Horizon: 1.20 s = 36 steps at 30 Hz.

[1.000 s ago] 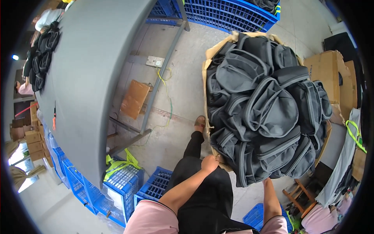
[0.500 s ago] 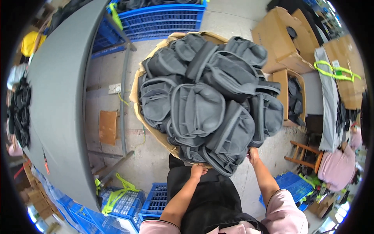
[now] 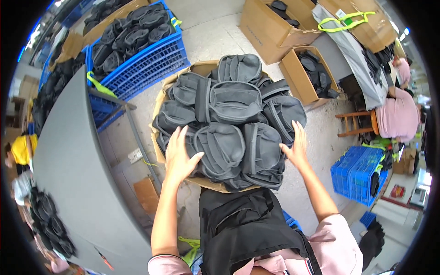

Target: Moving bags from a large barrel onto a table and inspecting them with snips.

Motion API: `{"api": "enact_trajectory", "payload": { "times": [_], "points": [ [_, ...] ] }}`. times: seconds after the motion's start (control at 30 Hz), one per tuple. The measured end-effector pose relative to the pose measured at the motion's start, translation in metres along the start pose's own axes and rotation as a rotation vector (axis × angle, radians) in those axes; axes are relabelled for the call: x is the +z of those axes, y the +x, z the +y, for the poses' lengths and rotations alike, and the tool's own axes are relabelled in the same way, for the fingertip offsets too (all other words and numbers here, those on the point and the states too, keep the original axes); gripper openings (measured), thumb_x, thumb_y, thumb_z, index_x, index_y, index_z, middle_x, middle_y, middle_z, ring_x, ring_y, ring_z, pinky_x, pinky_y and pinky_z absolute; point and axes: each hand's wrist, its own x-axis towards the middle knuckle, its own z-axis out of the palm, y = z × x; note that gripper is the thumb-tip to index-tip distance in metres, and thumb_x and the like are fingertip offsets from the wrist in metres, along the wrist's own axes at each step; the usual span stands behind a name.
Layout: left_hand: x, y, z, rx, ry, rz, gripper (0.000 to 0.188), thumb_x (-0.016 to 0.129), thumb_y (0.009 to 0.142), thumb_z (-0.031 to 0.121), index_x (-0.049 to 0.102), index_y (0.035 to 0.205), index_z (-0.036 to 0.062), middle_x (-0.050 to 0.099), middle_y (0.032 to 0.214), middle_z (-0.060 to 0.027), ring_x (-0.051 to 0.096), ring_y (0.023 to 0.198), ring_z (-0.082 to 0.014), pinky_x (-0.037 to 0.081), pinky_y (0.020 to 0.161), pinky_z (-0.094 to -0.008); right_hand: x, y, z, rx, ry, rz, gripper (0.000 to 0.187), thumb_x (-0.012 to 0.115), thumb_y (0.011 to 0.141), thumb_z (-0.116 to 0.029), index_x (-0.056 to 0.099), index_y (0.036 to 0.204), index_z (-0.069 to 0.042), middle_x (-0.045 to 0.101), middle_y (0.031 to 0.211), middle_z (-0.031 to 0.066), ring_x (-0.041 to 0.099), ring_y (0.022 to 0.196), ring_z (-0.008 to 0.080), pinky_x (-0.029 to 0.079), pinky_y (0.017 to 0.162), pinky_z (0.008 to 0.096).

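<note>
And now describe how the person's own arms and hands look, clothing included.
The left hand and right hand are bare, with no gloves or rings to be seen. The forearms are uncovered too, with no watch or bracelet visible. Short pale pink sleeves cover the upper arms; the left one has a thin dark trim at its edge.

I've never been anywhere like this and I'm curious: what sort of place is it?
Probably a workshop or small factory handling bags: many dark grey pouches lie heaped in a cardboard box, a blue plastic crate holds similar dark items, and a long grey table stands alongside.
</note>
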Motion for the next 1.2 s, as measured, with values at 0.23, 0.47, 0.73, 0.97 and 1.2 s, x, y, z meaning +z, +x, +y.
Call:
{"api": "enact_trajectory", "payload": {
  "times": [0.23,0.47,0.73,0.97,1.2],
  "points": [
    [0.023,0.095,-0.024,0.018,0.221,-0.535,0.117,0.081,0.059,0.039,0.002,0.145,0.0251,0.021,0.146,-0.0196,0.023,0.135,-0.0354,0.016,0.108,-0.0544,0.031,0.035,-0.019,0.127,-0.254,-0.265,0.104,0.079,0.058,-0.012,0.018,0.143,-0.013,0.050,0.112,0.0149,0.048,0.109,0.0319,0.030,0.100,0.0442],
    [0.037,0.129,-0.043,0.073,0.070,-0.672,0.124,0.085,0.054,0.034,-0.001,0.144,0.0333,0.020,0.144,-0.0281,0.028,0.132,-0.0384,0.025,0.104,-0.0544,0.044,0.040,-0.016,0.051,-0.135,-0.192,0.110,0.078,0.054,-0.006,0.016,0.144,-0.016,0.054,0.100,0.0150,0.054,0.094,0.0373,0.045,0.082,0.0423],
    [0.045,0.132,-0.023,0.063,0.368,-0.609,0.103,0.080,0.060,0.024,0.016,0.140,0.0288,0.025,0.140,-0.0293,0.049,0.114,-0.0418,0.046,0.090,-0.0460,0.020,0.055,-0.024,-0.022,-0.077,-0.207,0.105,0.070,0.059,-0.002,0.013,0.145,-0.022,0.053,0.090,0.0140,0.058,0.079,0.0348,0.049,0.067,0.0429],
    [0.061,0.145,-0.007,-0.005,0.620,-0.781,0.070,0.072,0.065,0.023,0.042,0.127,0.0118,0.034,0.134,-0.0260,0.045,0.119,-0.0394,0.046,0.091,-0.0437,-0.002,0.101,-0.043,-0.241,-0.211,-0.519,0.112,0.074,0.060,-0.004,0.005,0.145,-0.028,0.050,0.094,0.0206,0.059,0.072,0.0363,0.049,0.061,0.0437],
    [0.066,0.152,-0.006,-0.021,0.767,-0.933,0.058,0.058,0.073,0.021,0.043,0.127,0.0051,0.045,0.125,-0.0229,0.051,0.114,-0.0361,0.045,0.093,-0.0414,0.016,0.126,-0.029,-0.288,-0.166,-0.652,0.106,0.073,0.060,-0.008,0.013,0.144,-0.031,0.051,0.105,0.0238,0.061,0.079,0.0369,0.050,0.070,0.0452]
  ]
}}
